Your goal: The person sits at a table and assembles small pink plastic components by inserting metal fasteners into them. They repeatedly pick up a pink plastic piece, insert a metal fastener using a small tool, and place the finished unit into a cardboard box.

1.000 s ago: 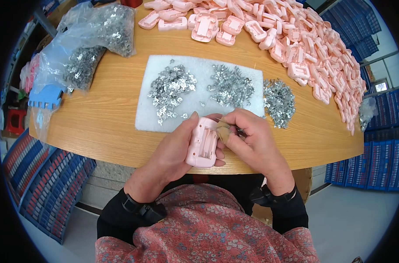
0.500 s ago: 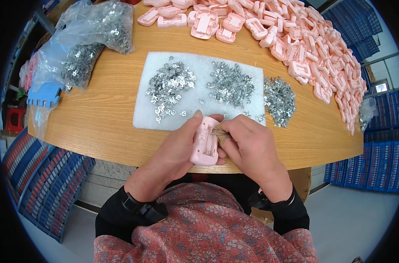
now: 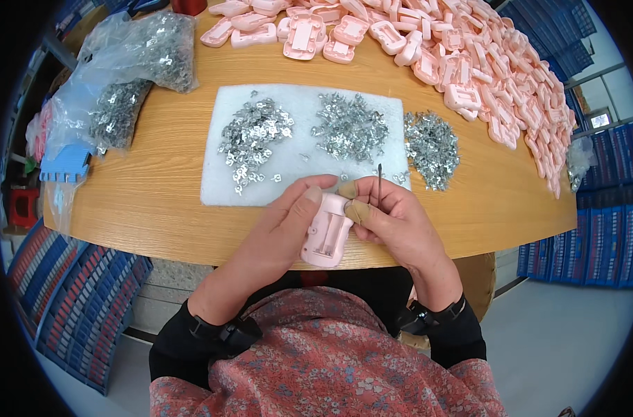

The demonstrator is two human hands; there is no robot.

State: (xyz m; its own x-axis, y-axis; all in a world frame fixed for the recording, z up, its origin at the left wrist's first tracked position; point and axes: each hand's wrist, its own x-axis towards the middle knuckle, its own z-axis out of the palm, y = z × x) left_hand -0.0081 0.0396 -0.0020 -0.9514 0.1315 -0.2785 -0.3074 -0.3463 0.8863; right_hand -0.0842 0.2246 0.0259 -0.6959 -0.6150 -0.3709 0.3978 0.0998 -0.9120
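My left hand holds a pink plastic housing at the near edge of a wooden table, its open recess facing up. My right hand grips a thin dark metal tool that points upward, and its thumb and forefinger press on the housing's upper end. Both hands touch each other over the housing. Just beyond them lies a white foam pad carrying two heaps of small silver metal parts. A third silver heap lies on the wood at the pad's right edge.
A large pile of pink plastic housings covers the table's far and right side. Clear bags of metal parts lie at the far left, with a blue plastic piece by the left edge. Blue stacked crates stand on the floor on both sides.
Both hands with the pink housing have turned slightly; the housing now lies tilted under the left thumb, and the thin tool in the right hand stands upright and visible.
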